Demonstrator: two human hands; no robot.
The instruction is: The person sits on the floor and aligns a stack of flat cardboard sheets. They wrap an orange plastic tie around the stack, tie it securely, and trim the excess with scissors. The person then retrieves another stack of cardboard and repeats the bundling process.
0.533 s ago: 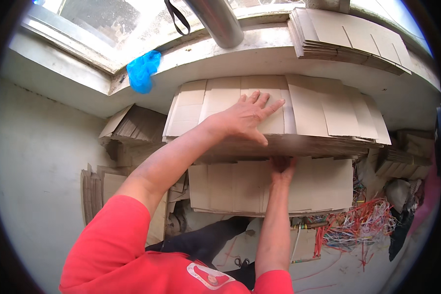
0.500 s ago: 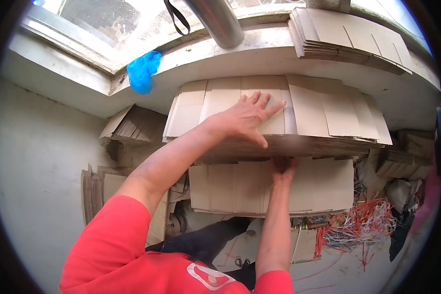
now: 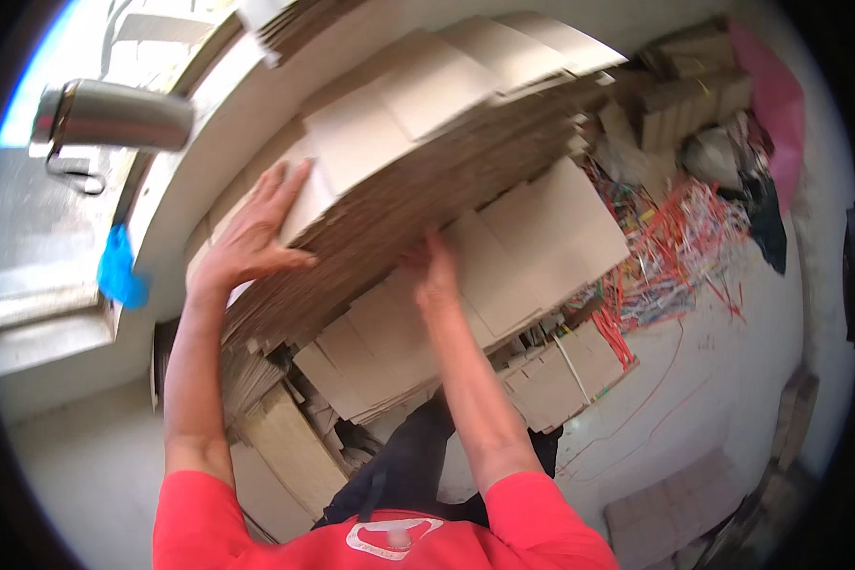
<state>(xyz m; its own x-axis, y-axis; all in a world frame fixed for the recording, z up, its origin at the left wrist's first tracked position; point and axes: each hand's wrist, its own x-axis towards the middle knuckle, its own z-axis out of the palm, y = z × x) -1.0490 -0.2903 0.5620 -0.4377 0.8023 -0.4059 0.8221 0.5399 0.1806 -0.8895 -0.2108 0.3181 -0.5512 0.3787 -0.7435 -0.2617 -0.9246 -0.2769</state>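
Note:
A tall upper stack of flat brown cardboard sheets [image 3: 399,104] lies slanting across the view, its sheets fanned in overlapping steps. My left hand [image 3: 256,237] rests on the top near its left end, fingers spread and thumb over the front edge. Below and nearer to me is a lower stack of cardboard [image 3: 541,237], also in overlapping steps. My right hand [image 3: 435,271] reaches over this lower stack to the bottom edge of the upper one. Its fingertips are blurred and partly hidden there, so their grip is unclear.
Tangled red and white strapping strips [image 3: 684,228] lie on the floor to the right. A metal cylinder [image 3: 114,114] and a blue plastic bag [image 3: 119,269] are by the window at left. More cardboard [image 3: 290,446] stands beside my legs; a flat brown piece [image 3: 674,503] lies at lower right.
The view has swung round to the right, so the stacks now run diagonally. My left hand stays spread on the upper stack, and my right hand remains at its lower edge.

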